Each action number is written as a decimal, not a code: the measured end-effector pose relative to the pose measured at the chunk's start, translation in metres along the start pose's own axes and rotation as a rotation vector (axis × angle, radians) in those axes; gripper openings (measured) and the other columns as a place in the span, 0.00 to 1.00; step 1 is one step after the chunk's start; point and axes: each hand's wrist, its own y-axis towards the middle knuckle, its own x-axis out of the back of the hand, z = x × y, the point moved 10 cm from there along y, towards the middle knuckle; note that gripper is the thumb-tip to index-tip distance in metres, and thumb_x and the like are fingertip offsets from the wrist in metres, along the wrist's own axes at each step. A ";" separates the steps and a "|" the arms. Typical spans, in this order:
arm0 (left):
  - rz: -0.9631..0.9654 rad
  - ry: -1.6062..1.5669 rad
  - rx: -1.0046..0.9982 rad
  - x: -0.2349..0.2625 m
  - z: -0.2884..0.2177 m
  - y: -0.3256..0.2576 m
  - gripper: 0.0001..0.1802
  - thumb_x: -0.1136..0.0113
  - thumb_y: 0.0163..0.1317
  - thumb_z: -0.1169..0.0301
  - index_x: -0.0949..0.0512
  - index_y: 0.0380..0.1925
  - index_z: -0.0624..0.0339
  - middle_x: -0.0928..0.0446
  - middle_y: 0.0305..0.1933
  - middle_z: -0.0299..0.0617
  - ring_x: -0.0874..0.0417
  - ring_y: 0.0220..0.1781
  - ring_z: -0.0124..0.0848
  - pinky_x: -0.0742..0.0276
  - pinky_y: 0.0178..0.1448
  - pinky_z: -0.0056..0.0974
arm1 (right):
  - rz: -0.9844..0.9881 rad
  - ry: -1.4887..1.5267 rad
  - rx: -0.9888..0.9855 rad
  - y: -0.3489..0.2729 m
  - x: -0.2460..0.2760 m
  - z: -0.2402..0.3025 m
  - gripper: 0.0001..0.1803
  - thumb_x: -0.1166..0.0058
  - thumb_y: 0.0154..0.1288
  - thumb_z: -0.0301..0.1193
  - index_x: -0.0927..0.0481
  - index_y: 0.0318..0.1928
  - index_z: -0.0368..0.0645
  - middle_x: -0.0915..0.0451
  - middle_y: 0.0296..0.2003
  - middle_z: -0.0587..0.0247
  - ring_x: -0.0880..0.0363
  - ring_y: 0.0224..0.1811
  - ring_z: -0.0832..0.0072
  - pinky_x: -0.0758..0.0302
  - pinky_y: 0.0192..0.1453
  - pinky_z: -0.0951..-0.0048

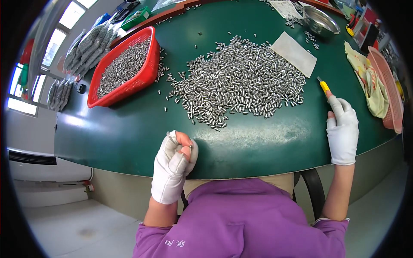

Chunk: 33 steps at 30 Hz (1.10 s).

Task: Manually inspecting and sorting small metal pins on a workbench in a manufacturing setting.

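My left hand (174, 165), in a white glove with bare thumb and index fingertips, is closed in a pinch near the table's front edge. A small metal part (190, 147) shows at its fingertips, mostly hidden. On the right, my right hand (343, 127), gloved the same way, rests palm down with its fingers stretched out. Its index fingertip touches the handle end of a small yellow-handled tool (324, 86), whose thin dark tip points away to the left. Between and beyond the hands spreads a large heap of small silvery metal parts (245, 79).
A red plastic basket (154, 56) of similar parts stands at left. A pale card (294, 53) touches the heap's right side. Farther back are a metal bowl (320, 21) and a green tray (135, 18). A pink basket (389, 96) with yellowish cloth (368, 79) lies far right.
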 end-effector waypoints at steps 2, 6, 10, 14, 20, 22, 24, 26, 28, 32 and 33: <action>0.086 -0.173 0.026 -0.008 0.003 0.005 0.15 0.38 0.67 0.59 0.29 0.42 0.55 0.26 0.37 0.36 0.40 0.23 0.16 0.48 0.27 0.23 | -0.052 0.037 0.155 0.009 0.015 0.035 0.24 0.37 0.54 0.22 0.18 0.54 0.49 0.21 0.50 0.59 0.22 0.49 0.57 0.25 0.55 0.60; 0.063 -0.241 -0.023 -0.007 0.003 0.009 0.13 0.38 0.67 0.63 0.30 0.42 0.55 0.26 0.39 0.42 0.41 0.21 0.16 0.48 0.25 0.24 | 0.022 0.476 0.521 0.014 0.036 0.131 0.12 0.34 0.50 0.26 0.17 0.38 0.52 0.20 0.36 0.67 0.21 0.40 0.62 0.24 0.45 0.62; 0.082 -0.281 -0.034 -0.015 0.005 0.013 0.11 0.38 0.66 0.69 0.30 0.44 0.56 0.26 0.40 0.42 0.40 0.22 0.16 0.45 0.25 0.23 | 0.228 0.515 0.763 0.012 0.008 0.203 0.03 0.44 0.56 0.32 0.21 0.30 0.49 0.25 0.29 0.64 0.21 0.36 0.64 0.24 0.40 0.62; 0.004 -0.185 -0.012 -0.012 0.007 0.014 0.09 0.42 0.68 0.72 0.27 0.46 0.58 0.25 0.39 0.38 0.38 0.25 0.15 0.43 0.27 0.23 | 0.218 0.477 0.863 0.017 -0.018 0.228 0.04 0.39 0.54 0.32 0.19 0.31 0.50 0.23 0.31 0.65 0.22 0.36 0.63 0.23 0.38 0.60; 0.018 -0.180 -0.014 -0.011 0.009 0.014 0.08 0.42 0.68 0.73 0.28 0.44 0.57 0.24 0.38 0.38 0.39 0.23 0.16 0.43 0.26 0.23 | 0.165 0.404 0.843 0.009 -0.022 0.230 0.06 0.38 0.54 0.35 0.20 0.31 0.49 0.25 0.32 0.65 0.23 0.37 0.65 0.25 0.38 0.62; 0.032 -0.180 -0.015 -0.013 0.009 0.016 0.08 0.42 0.69 0.70 0.28 0.45 0.57 0.25 0.38 0.38 0.39 0.23 0.16 0.44 0.26 0.23 | 0.175 0.402 0.826 0.009 -0.024 0.230 0.06 0.38 0.55 0.35 0.20 0.31 0.49 0.26 0.31 0.65 0.23 0.37 0.65 0.25 0.38 0.62; 0.046 -0.179 -0.019 -0.015 0.010 0.018 0.09 0.43 0.69 0.68 0.29 0.45 0.57 0.25 0.37 0.39 0.39 0.23 0.16 0.44 0.26 0.23 | 0.180 0.400 0.809 0.011 -0.025 0.229 0.06 0.38 0.55 0.35 0.20 0.31 0.49 0.26 0.31 0.65 0.23 0.37 0.64 0.25 0.39 0.61; 0.095 -0.263 -0.017 -0.022 0.012 0.020 0.13 0.40 0.69 0.62 0.29 0.47 0.55 0.29 0.35 0.38 0.44 0.18 0.17 0.48 0.24 0.25 | 0.222 0.565 0.761 0.014 -0.021 0.224 0.06 0.38 0.55 0.35 0.19 0.31 0.48 0.25 0.30 0.64 0.23 0.36 0.63 0.24 0.39 0.61; 0.116 -0.178 -0.001 -0.027 0.011 0.020 0.21 0.43 0.70 0.55 0.31 0.51 0.59 0.27 0.35 0.39 0.40 0.22 0.18 0.46 0.26 0.25 | 0.281 0.818 0.670 0.020 -0.015 0.218 0.05 0.37 0.53 0.31 0.18 0.31 0.47 0.22 0.31 0.62 0.21 0.36 0.62 0.23 0.40 0.61; 0.209 -0.192 0.194 -0.042 0.020 0.019 0.17 0.42 0.71 0.61 0.30 0.51 0.60 0.25 0.38 0.37 0.36 0.25 0.17 0.42 0.28 0.24 | 0.450 1.113 0.534 0.022 -0.020 0.215 0.08 0.33 0.52 0.26 0.17 0.34 0.45 0.20 0.33 0.62 0.19 0.37 0.65 0.22 0.41 0.66; 0.211 -0.234 0.209 -0.045 0.019 0.018 0.13 0.42 0.71 0.66 0.28 0.50 0.59 0.24 0.37 0.37 0.35 0.24 0.16 0.41 0.27 0.24 | 0.467 1.199 0.516 0.022 -0.020 0.215 0.08 0.32 0.52 0.26 0.16 0.35 0.45 0.20 0.33 0.62 0.19 0.37 0.65 0.22 0.41 0.67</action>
